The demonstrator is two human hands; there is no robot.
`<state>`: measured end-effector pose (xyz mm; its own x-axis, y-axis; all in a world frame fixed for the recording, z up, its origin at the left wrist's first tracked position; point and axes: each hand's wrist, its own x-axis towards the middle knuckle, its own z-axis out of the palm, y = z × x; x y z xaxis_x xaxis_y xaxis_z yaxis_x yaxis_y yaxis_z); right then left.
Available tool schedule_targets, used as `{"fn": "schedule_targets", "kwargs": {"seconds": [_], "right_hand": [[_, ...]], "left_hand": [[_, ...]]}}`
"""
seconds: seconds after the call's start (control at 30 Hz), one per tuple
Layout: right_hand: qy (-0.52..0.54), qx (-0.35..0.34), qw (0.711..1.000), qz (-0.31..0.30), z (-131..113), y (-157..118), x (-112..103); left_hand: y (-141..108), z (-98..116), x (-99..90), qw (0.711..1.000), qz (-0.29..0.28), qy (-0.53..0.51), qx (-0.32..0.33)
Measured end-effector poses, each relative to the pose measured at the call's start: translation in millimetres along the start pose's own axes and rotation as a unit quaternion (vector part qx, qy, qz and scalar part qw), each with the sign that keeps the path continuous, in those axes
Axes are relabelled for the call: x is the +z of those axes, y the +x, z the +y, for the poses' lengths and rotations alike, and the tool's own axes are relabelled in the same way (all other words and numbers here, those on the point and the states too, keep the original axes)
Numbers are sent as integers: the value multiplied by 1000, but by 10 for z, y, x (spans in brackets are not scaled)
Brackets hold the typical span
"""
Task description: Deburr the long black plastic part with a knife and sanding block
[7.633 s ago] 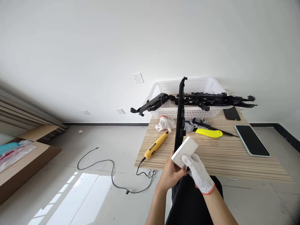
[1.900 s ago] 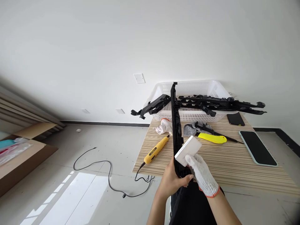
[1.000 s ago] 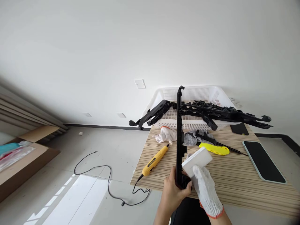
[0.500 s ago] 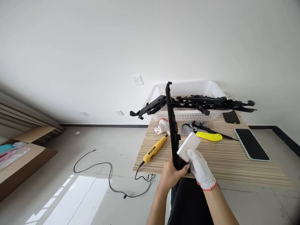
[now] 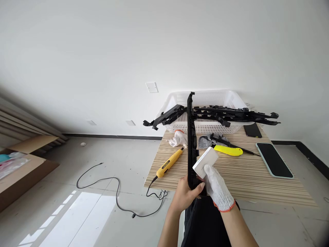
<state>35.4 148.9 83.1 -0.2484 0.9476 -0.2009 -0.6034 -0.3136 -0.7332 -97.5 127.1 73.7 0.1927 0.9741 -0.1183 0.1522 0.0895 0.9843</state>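
My bare left hand is wrapped round the lower end of a long black plastic strip that stands up in front of me. In my right hand, which wears a white knitted glove with an orange cuff, is a flat white block. The block's left edge is against or very near the lower part of the strip. Behind, several more black plastic parts lie across a white basket, their ends sticking out over both sides.
On the striped board lie a yellow corded tool, a crumpled glove, a grey cloth, a yellow-handled cutter and two phones. A black cable curls over the floor.
The upper end of the black strip has swung right, so it stands more upright. The white block and my right hand have shifted slightly left and down. The view has moved a little.
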Motion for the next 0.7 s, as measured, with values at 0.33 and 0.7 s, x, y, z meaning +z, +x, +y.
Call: {"fn": "schedule_targets", "kwargs": {"seconds": [0.33,0.7], "right_hand": [[-68,34,995,-67,-67,-51,-42],[-76,69,993,-52,-70,-46,-55]], "left_hand": [[40,4,49,991,57,105,67],[84,-67,48,981,67,142,113]]}}
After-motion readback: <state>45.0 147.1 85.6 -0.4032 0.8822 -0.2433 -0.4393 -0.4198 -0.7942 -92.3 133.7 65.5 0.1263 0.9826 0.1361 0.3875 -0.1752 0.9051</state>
